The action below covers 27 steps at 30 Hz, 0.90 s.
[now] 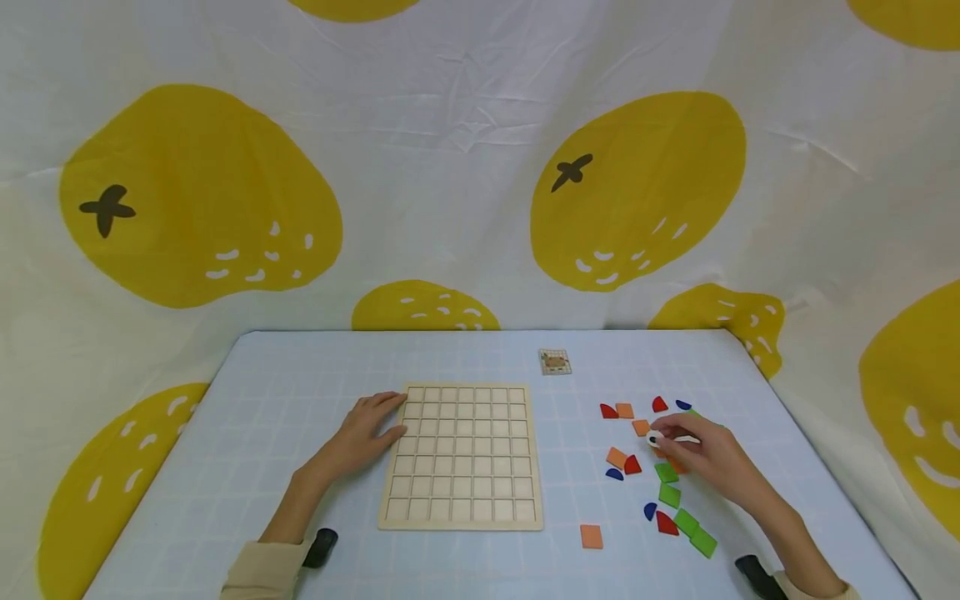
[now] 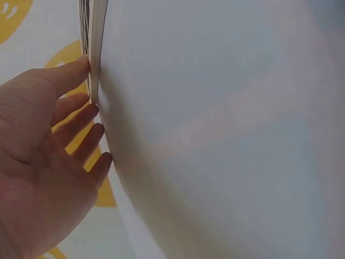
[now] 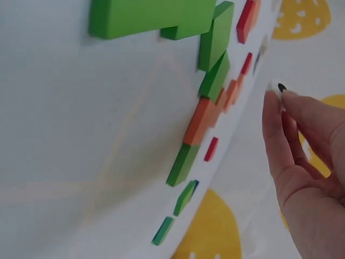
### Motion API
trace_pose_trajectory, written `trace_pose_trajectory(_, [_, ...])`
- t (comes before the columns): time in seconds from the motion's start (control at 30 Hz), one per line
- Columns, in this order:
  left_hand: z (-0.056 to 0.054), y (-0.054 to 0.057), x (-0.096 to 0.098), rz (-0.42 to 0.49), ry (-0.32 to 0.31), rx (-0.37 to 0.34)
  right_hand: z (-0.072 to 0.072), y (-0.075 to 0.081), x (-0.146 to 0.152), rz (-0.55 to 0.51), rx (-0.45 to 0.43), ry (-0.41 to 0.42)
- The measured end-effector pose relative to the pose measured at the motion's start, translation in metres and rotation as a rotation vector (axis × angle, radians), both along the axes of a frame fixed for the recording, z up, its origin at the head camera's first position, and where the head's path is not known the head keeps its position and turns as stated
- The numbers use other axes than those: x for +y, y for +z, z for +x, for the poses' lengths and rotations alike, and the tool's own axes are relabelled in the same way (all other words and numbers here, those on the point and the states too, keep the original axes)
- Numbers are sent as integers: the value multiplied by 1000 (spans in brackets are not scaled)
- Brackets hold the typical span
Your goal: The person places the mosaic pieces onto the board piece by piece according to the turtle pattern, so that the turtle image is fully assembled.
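Observation:
A pale wooden grid board (image 1: 461, 527) lies on the table, its square cells bare. My left hand (image 1: 366, 432) rests at the board's left edge, its thumb and fingertips touching the rim; the left wrist view shows the hand (image 2: 43, 145) with loosely bent fingers against that edge. Over the scattered pieces on the right, my right hand (image 1: 705, 454) pinches a small white round piece with a black dot (image 1: 654, 438) between thumb and fingertips. In the right wrist view this white piece (image 3: 275, 88) is held above the table, apart from the others.
Around the right hand lie orange squares (image 1: 592, 537), green squares (image 1: 686, 522), red quarter-round pieces (image 1: 667, 523) and blue half-round pieces (image 1: 614, 474). A small picture card (image 1: 555, 362) lies near the table's back edge. A patterned cloth (image 1: 465, 208) hangs behind.

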<state>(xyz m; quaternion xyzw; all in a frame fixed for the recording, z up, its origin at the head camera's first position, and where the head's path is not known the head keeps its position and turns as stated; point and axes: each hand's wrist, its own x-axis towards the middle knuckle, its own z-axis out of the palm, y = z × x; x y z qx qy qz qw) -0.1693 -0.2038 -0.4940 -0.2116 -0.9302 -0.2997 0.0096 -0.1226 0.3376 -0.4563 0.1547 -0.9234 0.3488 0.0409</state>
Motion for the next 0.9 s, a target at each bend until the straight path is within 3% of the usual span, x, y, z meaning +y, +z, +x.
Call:
trace_pose_trajectory(0.53, [3,4,1,10,7,1,-28,2,-49,-10,134,56])
trace_pose_trajectory(0.9, [1,2,0,22,-2,-2,-48,2,-80,-54,89,41])
